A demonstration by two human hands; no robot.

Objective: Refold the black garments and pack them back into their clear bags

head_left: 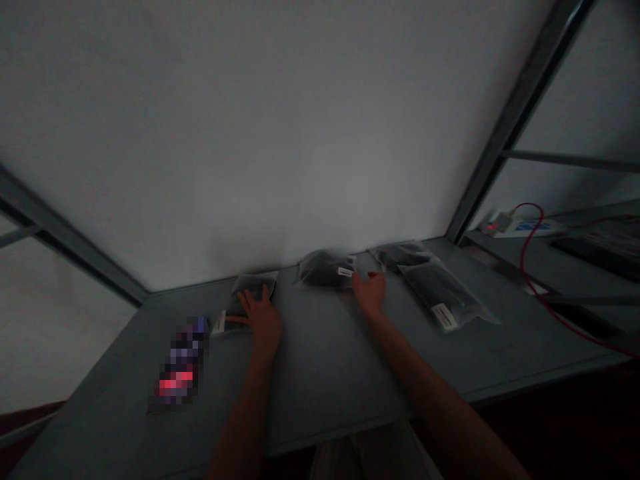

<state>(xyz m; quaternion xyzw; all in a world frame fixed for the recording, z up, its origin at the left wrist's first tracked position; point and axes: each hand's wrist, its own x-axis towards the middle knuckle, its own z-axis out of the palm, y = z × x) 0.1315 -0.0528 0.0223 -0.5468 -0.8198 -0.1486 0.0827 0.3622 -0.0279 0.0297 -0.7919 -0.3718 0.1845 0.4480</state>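
My left hand (260,320) lies with spread fingers on a clear bag with dark contents (254,285) at the left of the grey shelf. A white label shows at that bag's lower left. My right hand (370,291) is at the right end of a middle bag (325,269), thumb and fingers apart; whether it touches the bag is unclear. That bag lies near the wall, with a white label. Right of my right hand are a back bag (400,255) and a larger labelled bag (443,293) that overlap.
A pixelated item (181,363) lies on the grey shelf (320,360) at the left. Metal posts (515,120) frame both sides. On the adjoining right shelf are a white power strip (530,227), a red cable (524,257) and a dark flat object (600,257).
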